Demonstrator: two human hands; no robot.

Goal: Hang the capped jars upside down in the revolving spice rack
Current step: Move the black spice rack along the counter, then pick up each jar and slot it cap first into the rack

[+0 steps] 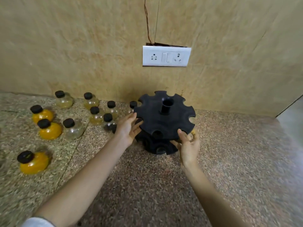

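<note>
The black two-tier revolving spice rack (164, 118) stands on the counter near the wall, with empty notches round its upper disc. My left hand (127, 128) touches the disc's left edge with straight fingers. At the front right edge my right hand (188, 143) has its thumb on the rim and its fingers curled beneath it. Something small and yellowish (194, 132) shows behind those fingers; I cannot tell what it is. Several black-capped jars stand upright to the left: some hold yellow powder (35, 163), others look nearly clear (73, 130).
The speckled stone counter (147, 185) stretches toward me and to the right. A tan wall with a white socket plate (166, 56) rises just behind the rack. A dark-filled jar (109, 124) stands close to my left wrist.
</note>
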